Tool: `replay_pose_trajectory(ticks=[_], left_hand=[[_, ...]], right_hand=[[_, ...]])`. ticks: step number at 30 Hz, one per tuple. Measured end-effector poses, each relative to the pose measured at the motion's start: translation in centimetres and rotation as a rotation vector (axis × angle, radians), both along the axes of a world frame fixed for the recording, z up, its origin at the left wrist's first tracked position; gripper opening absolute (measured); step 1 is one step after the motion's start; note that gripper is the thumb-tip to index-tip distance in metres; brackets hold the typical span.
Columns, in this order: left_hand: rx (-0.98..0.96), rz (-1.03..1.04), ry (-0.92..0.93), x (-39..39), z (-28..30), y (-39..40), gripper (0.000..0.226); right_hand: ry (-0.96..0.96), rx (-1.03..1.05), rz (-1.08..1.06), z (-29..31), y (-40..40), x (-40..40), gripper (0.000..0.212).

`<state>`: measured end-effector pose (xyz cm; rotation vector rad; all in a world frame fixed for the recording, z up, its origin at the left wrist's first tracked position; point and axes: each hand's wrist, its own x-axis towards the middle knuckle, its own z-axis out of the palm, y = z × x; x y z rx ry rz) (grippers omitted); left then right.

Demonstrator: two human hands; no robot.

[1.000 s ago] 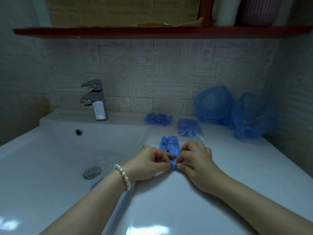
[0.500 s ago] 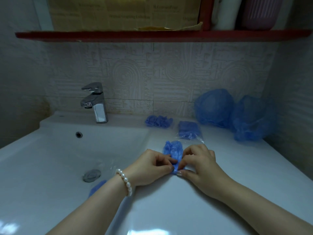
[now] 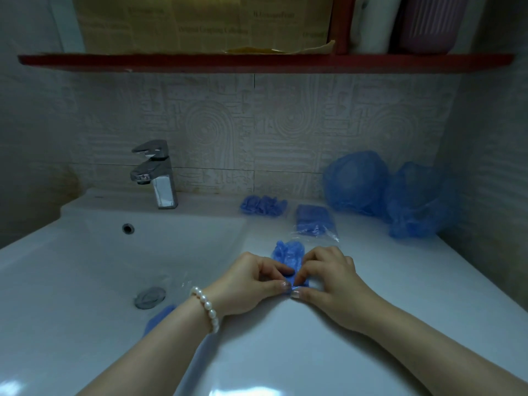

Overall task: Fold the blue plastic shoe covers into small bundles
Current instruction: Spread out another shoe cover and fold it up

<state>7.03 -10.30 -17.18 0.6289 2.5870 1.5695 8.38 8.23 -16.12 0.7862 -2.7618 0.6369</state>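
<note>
Still both hands, left hand [image 3: 251, 284] and right hand [image 3: 328, 278], pinching shoe cover [image 3: 288, 254], unmoved.

Faint, unreadable print on the yellowed paper [image 3: 200, 27] above the shelf [image 3: 257, 62].

The glossy white worktop [image 3: 385, 281] carries a crinkled, thin blue plastic shoe cover [image 3: 288, 254], while behind it stand a polished chrome tap [image 3: 157, 175], rough embossed matt wall tiles [image 3: 285, 124] and a matt red shelf [image 3: 257, 62].
</note>
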Motion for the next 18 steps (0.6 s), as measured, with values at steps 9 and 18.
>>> replay_pose_trajectory(ticks=[9, 18], left_hand=[[-0.160, 0.022, 0.205, 0.3, 0.0, 0.2, 0.017], [-0.092, 0.089, 0.130, 0.6, 0.3, 1.0, 0.011]], right_hand=[[-0.208, 0.037, -0.019, 0.7, -0.3, -0.7, 0.030], [0.108, -0.008, 0.003, -0.1, 0.6, -0.4, 0.033]])
